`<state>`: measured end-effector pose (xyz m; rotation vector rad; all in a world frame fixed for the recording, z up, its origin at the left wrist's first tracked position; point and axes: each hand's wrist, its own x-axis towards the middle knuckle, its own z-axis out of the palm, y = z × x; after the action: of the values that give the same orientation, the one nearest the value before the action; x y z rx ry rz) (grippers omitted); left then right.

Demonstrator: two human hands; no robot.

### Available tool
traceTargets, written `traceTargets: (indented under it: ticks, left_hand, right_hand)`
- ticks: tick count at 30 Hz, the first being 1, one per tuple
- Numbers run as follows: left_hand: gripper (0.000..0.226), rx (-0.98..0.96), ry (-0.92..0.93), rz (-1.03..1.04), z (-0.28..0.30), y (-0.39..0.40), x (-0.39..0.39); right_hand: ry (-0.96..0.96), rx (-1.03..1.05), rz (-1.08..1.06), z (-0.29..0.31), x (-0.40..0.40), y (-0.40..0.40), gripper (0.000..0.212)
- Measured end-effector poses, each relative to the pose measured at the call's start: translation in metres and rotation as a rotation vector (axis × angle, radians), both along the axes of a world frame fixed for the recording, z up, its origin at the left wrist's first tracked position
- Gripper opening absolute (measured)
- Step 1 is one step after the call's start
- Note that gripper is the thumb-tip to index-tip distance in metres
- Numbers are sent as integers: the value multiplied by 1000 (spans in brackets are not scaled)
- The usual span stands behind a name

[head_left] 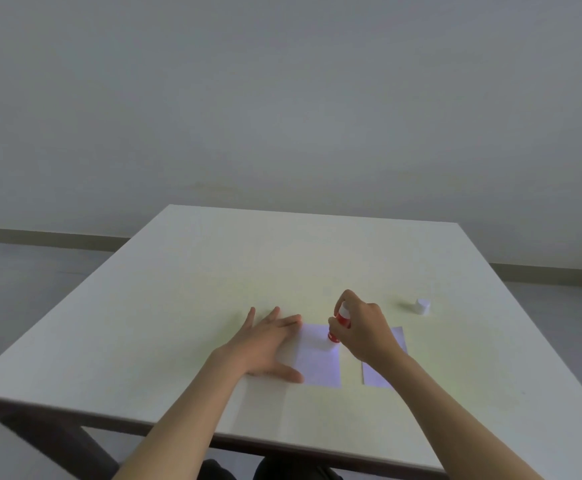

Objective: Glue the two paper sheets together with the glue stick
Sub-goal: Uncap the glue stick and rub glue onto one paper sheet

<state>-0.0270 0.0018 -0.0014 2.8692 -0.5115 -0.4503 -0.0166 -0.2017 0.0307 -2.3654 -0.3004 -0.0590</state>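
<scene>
Two white paper sheets lie side by side on the pale table [213,271]. My left hand [269,344] lies flat with fingers spread on the left part of the left sheet [319,362]. My right hand [365,332] grips a red and white glue stick [341,320], tilted, with its lower end touching the upper right area of that sheet. The right sheet [381,374] is partly hidden under my right wrist. The glue stick's white cap [423,305] stands apart on the table, to the right of my right hand.
The table's near edge [317,448] runs below my forearms, and its left edge drops to a grey floor [23,271]. A plain wall rises behind the far edge.
</scene>
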Motion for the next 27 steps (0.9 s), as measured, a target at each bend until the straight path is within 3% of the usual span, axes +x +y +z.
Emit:
traceTargets:
  ticks: [8,12,17,27]
  left_hand:
    - [89,-23,111,-80,10,-6,2]
    - [90,-22,126,-73,11,-5,2]
    - [91,-20,136,-65,12,-6,0]
    - [91,-54,116,-49,9,-5,0]
  right_hand:
    - [25,26,8,4,-1,-2,11]
    - [111,124,-47,14,-1,-13,10]
    - [51,181,-111,21,1,-13,8]
    - [-101,-108,-36,4,-7,9,6]
